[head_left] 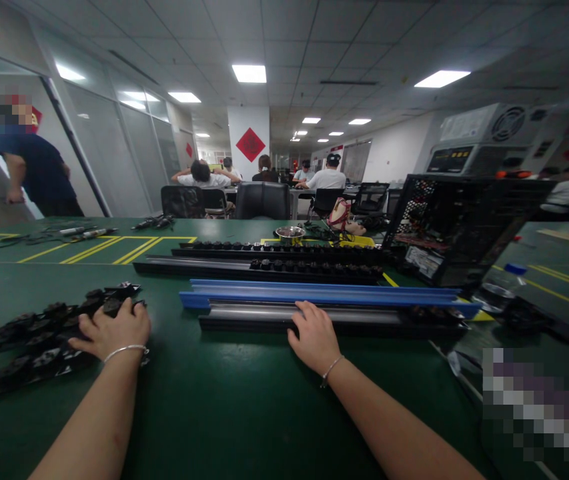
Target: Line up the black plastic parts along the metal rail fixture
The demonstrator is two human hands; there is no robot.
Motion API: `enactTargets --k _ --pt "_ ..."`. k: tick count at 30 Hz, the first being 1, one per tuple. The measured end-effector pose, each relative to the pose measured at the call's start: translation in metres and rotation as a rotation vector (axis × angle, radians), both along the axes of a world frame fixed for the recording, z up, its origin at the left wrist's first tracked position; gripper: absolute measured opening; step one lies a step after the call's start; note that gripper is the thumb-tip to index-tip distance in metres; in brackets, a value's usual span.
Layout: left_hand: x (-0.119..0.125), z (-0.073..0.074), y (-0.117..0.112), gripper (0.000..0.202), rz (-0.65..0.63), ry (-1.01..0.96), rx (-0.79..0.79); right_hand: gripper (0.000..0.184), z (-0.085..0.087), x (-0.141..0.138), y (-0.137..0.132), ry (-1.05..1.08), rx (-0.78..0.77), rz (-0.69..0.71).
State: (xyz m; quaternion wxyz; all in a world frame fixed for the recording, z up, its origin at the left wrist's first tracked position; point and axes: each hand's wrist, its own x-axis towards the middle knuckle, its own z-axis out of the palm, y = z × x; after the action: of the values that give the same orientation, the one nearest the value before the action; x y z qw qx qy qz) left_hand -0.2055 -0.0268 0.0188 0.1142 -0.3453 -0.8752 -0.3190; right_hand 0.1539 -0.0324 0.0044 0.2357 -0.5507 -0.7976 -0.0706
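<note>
My left hand [114, 331] rests on a pile of small black plastic parts [39, 343] at the left of the green table; its fingers curl down into the pile, and whether they grip a part is hidden. My right hand [314, 333] lies on a long black rail [379, 319] with a silver channel, fingers bent over its near edge. A blue strip [324, 295] lies just behind that rail. Two more black rails [274, 265] fitted with rows of black parts lie further back.
An open black computer case [459, 227] stands at the right, a metal bowl [289, 233] behind the rails. Tools and cables [79, 233] lie far left near a standing person [34, 167]. Several people sit at desks beyond. A water bottle [501, 287] lies right.
</note>
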Motion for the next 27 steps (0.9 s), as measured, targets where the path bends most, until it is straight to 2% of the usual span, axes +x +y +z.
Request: enactTargets --k 3,10,16,19,22,25,27 --pt "-0.006 0.000 0.000 0.044 0.017 -0.042 -0.008 0.024 0.000 0.000 0.000 -0.002 0.001 0.000" --pt "-0.008 -0.007 -0.002 0.035 -0.005 -0.019 0.091 0.024 -0.001 0.000 0.000 -0.006 0.006 -0.002" --pt "-0.001 -0.006 0.004 0.031 -0.049 0.155 0.354 0.025 -0.001 0.001 0.000 -0.007 0.005 -0.003" --pt "0.013 -0.002 0.009 0.031 -0.162 0.270 0.479 0.025 -0.001 0.001 0.000 -0.008 0.005 -0.003" --pt "0.041 0.001 0.013 0.030 -0.389 0.300 0.468 0.026 -0.002 0.000 0.000 -0.007 0.001 -0.001" --pt "0.080 0.001 0.011 0.027 -0.734 0.261 0.318 0.024 0.001 0.002 0.000 0.012 0.001 0.009" --pt "0.104 -0.002 0.006 0.030 -0.916 0.288 0.200 0.023 0.004 0.006 0.000 0.041 0.018 0.007"
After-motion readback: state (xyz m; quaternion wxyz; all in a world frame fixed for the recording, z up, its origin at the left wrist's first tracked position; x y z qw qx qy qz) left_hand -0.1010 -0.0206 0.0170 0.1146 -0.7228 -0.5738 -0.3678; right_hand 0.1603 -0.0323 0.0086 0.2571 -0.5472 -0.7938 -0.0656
